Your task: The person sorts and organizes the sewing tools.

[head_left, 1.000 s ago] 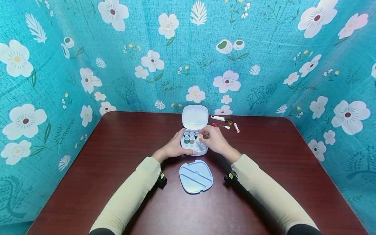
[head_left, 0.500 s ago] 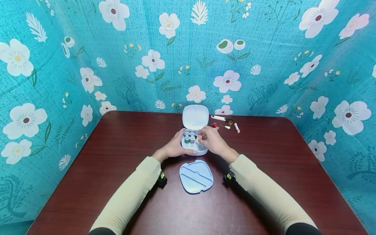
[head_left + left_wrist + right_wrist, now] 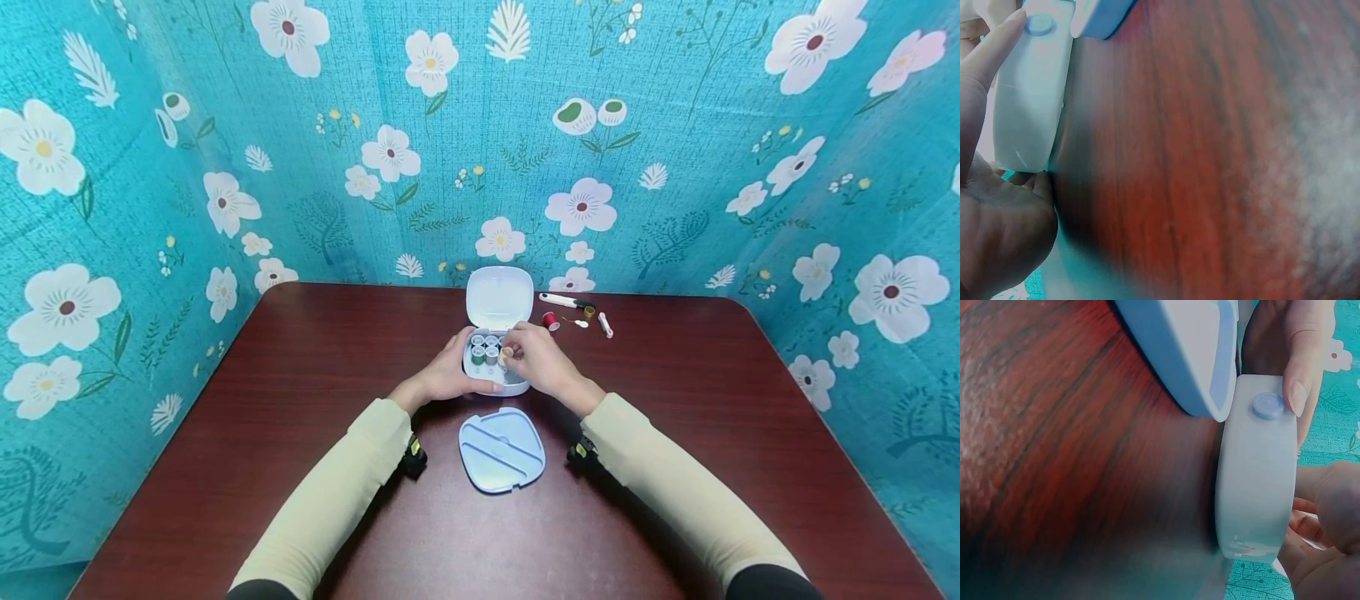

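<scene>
A white sewing box (image 3: 514, 389) stands with its lid (image 3: 499, 297) raised at the middle of the table's far half. My left hand (image 3: 446, 375) grips it, fingers along the left side and thumb (image 3: 1298, 394) over the front edge by a round blue button (image 3: 1268, 406). Inside, several thread spools stand upright in rows, among them a green spool (image 3: 477, 357) and a grey spool (image 3: 491, 357). At the row's right end, my right hand (image 3: 546, 360) pinches a pale yellow spool (image 3: 506, 353) between thumb and fingers. The right hand covers the box's right side.
A light blue tray (image 3: 501, 454) with diagonal ridges lies in front of the box. Right of the lid are a red spool (image 3: 551, 321), a white and black tool (image 3: 564, 301), a small brass-coloured piece (image 3: 588, 312) and a small white item (image 3: 605, 326). A flowered curtain (image 3: 420, 167) hangs behind the table.
My right hand has shifted slightly left with the pale yellow spool, drawing closer beside the grey one. More of the red spool now shows behind it. The left hand has stayed on the box.
</scene>
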Demonstrator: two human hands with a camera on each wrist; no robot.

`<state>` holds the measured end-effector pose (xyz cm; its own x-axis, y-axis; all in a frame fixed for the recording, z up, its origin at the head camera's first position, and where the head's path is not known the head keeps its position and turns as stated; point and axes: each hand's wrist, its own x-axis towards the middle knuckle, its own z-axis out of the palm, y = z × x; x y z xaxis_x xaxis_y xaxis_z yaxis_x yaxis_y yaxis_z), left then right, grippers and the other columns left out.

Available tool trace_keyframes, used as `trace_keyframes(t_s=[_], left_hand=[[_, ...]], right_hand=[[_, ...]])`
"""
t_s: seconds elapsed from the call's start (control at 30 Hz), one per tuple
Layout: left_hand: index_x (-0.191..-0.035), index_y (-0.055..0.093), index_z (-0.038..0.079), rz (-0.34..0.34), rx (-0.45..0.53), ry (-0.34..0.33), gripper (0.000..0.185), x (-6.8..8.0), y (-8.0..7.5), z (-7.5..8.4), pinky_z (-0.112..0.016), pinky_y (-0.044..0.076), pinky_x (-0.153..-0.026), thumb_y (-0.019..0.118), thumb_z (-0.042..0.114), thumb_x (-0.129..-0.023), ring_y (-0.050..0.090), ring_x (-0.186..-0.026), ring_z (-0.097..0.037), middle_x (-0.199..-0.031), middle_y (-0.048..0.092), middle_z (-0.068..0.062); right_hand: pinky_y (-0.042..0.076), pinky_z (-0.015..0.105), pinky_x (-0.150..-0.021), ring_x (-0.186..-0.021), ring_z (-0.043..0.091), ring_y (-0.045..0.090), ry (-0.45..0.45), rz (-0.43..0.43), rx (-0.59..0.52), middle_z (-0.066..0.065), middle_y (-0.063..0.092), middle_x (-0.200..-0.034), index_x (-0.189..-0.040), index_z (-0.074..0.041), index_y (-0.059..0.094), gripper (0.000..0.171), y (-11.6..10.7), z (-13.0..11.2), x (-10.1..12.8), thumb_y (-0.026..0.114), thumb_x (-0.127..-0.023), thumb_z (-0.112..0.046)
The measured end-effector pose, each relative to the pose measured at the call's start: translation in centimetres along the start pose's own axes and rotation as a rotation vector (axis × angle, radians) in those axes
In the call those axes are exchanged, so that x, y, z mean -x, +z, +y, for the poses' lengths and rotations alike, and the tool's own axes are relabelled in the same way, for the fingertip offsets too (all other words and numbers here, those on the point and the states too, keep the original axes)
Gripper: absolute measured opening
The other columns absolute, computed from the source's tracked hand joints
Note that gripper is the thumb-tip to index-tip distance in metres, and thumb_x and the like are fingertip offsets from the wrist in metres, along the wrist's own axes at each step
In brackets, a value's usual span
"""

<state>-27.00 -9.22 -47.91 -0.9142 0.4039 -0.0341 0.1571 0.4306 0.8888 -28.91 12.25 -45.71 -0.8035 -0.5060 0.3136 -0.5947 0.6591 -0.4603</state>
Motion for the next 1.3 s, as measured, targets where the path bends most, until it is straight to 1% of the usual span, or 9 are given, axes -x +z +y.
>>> trace_keyframes(t_s=[0.23,0.37,0.5,0.7,0.77,0.93,1.1,1.2,1.3], left_hand=[[-0.156,0.027,0.017,0.015,-0.028,-0.005,0.112,0.0,0.1,0.0,-0.036,0.049,-0.091,0.095,0.042,-0.071,0.049,-0.121,-0.024,-0.142,0.040,-0.010],[-0.156,0.027,0.016,0.016,-0.026,-0.004,0.112,0.1,0.0,0.1,-0.036,0.048,-0.094,0.095,0.041,-0.071,0.049,-0.121,-0.024,-0.142,0.040,-0.010],[-0.155,0.028,0.016,0.009,-0.003,0.007,0.110,0.0,0.0,0.0,-0.036,0.053,-0.084,0.095,0.038,-0.071,0.051,-0.118,-0.025,-0.140,0.041,-0.010],[-0.157,0.025,0.013,-0.012,0.048,0.005,0.107,-0.2,0.2,-0.4,-0.040,0.057,-0.069,0.093,0.025,-0.076,0.053,-0.118,-0.038,-0.145,0.037,-0.020],[-0.158,0.026,0.015,-0.005,0.042,0.010,0.107,-0.1,0.2,-0.4,-0.041,0.057,-0.069,0.094,0.028,-0.076,0.053,-0.118,-0.037,-0.145,0.037,-0.019],[-0.155,0.030,0.018,0.019,0.000,0.026,0.106,-0.1,0.2,-0.3,-0.038,0.051,-0.087,0.095,0.036,-0.073,0.050,-0.120,-0.028,-0.141,0.041,-0.012],[-0.153,0.031,0.018,0.030,-0.030,0.026,0.105,-0.2,0.2,-0.4,-0.039,0.044,-0.099,0.095,0.040,-0.072,0.049,-0.120,-0.023,-0.140,0.042,-0.009],[-0.154,0.031,0.019,0.031,-0.034,0.018,0.107,-0.1,0.2,-0.4,-0.036,0.049,-0.092,0.095,0.041,-0.071,0.049,-0.119,-0.023,-0.139,0.042,-0.008],[-0.154,0.029,0.021,0.020,-0.013,0.001,0.107,0.0,0.2,-0.3,-0.036,0.055,-0.080,0.095,0.040,-0.072,0.051,-0.116,-0.025,-0.138,0.041,-0.009]], right_hand=[[0.054,0.034,-0.077,-0.082,0.020,0.060,-0.010,0.011,0.020,0.008,0.064,-0.091,-0.090,-0.003,0.075,0.005,0.2,0.0,0.0,0.078,-0.086,-0.002],[0.053,0.033,-0.075,-0.081,0.019,0.059,-0.014,0.020,0.024,0.006,0.062,-0.090,-0.088,-0.005,0.074,0.005,0.3,-0.1,0.0,0.078,-0.086,-0.002],[0.051,0.031,-0.073,-0.080,0.018,0.057,-0.016,0.012,0.046,0.005,0.060,-0.089,-0.087,-0.006,0.074,0.005,0.3,-0.1,0.0,0.077,-0.087,-0.003],[0.050,0.032,-0.073,-0.081,0.019,0.056,-0.019,-0.016,0.067,0.010,0.063,-0.093,-0.091,-0.003,0.075,0.004,0.4,0.0,0.0,0.077,-0.088,-0.003],[0.050,0.033,-0.073,-0.081,0.020,0.056,-0.029,-0.017,0.072,0.011,0.063,-0.093,-0.090,-0.003,0.075,0.004,0.4,-0.1,-0.1,0.076,-0.087,-0.001],[0.051,0.033,-0.073,-0.083,0.020,0.057,-0.008,-0.038,0.066,0.011,0.062,-0.096,-0.092,-0.003,0.075,0.006,0.1,-0.2,-0.1,0.077,-0.087,-0.003],[0.052,0.035,-0.075,-0.085,0.022,0.058,0.010,-0.049,0.039,0.013,0.063,-0.101,-0.104,0.000,0.076,0.019,-0.5,-0.2,0.0,0.080,-0.086,-0.006],[0.054,0.036,-0.078,-0.088,0.024,0.060,0.008,-0.040,0.039,0.014,0.064,-0.104,-0.106,0.001,0.076,0.023,-0.9,-0.2,0.0,0.081,-0.085,-0.007],[0.056,0.038,-0.082,-0.092,0.025,0.061,0.017,-0.048,0.053,0.013,0.064,-0.106,-0.108,0.001,0.075,0.025,-1.3,-0.2,0.2,0.082,-0.086,-0.008]])
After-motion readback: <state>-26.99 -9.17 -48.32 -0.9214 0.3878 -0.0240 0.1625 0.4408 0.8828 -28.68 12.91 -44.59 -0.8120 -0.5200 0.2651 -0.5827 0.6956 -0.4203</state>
